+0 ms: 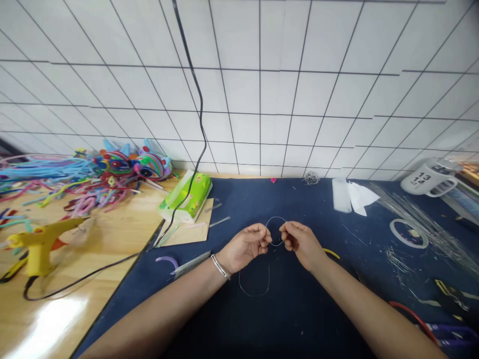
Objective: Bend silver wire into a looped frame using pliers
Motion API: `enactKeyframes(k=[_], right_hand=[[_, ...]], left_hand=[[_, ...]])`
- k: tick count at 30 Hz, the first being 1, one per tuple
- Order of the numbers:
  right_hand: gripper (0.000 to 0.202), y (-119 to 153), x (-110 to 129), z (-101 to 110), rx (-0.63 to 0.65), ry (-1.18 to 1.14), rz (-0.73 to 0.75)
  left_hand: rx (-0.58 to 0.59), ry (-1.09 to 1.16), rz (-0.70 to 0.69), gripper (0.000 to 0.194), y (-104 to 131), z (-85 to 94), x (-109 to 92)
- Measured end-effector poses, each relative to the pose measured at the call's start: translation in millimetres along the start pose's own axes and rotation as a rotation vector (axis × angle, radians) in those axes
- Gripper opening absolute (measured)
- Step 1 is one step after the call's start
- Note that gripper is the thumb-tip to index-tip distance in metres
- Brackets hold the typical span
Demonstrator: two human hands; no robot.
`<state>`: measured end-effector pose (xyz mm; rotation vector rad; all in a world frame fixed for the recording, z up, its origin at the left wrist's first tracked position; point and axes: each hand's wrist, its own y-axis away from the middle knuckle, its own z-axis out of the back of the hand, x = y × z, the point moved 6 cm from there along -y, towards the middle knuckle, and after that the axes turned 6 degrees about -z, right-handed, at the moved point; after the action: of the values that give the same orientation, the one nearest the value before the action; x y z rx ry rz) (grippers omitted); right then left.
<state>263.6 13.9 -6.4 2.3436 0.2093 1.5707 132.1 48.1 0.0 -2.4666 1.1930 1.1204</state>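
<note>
Left hand: the bent end of a thin silver wire loop (276, 217) is pinched at the left side by the left hand (245, 245); fingers closed on it. Silver metal bracelet (220, 267) worn at the wrist.
Right hand: the loop's right side is pinched by the right hand (304, 243); fingers narrow, closed on wire.
Wire loop: held between both hands, above the dark blue mat (239, 199). Whether it is one closed ring can't be told.
Below hands: a U-shaped thin wire (254, 296) is seen nearer the wearer; link to the loop can't be told.
Left of hands: purple curved strip (168, 260) beside a bundle of straight wires (192, 263). Farther up, a green tissue packet (198, 194) rests partly on a tan paper sheet (187, 237), crossed by a black cable (201, 117).
Far left: yellow glue gun (39, 249) laid on the light wooden counter (123, 239); coloured fuzzy stems (56, 169) piled behind, by striped fuzzy figures (153, 164).
Back edge: small pink piece (273, 180), silver wire tangle (311, 178).
Right: translucent plastic box (341, 195), long loose wires (419, 219), white mug (424, 179).
Near right: purple-handled tool (452, 334), partly cut off.
</note>
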Motion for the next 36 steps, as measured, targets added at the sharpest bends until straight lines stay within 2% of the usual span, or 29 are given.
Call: enactKeyframes(k=[3,11,17,26,36], right_hand=[[0.029,1,3,1,-0.008,0.085,0.027],[0.028,7,18,-5,-0.032,0.569,0.221],[0.020,21,33,-20,-0.046,0.888,0.504],[0.021,27,35,-23,-0.122,0.878,0.535],[0.018,27,34,-16,-0.266,0.882,0.534]], left_hand=[[0.025,-0.016,-0.008,0.011,2,-3.9,-3],[0.038,-0.100,0.020,0.011,5,-8.3,-4],[0.040,-0.180,0.035,0.015,5,-4.1,0],[0.000,-0.198,-0.007,0.021,4,-2.9,0],[-0.013,-0.177,-0.014,0.020,5,-4.6,-2]])
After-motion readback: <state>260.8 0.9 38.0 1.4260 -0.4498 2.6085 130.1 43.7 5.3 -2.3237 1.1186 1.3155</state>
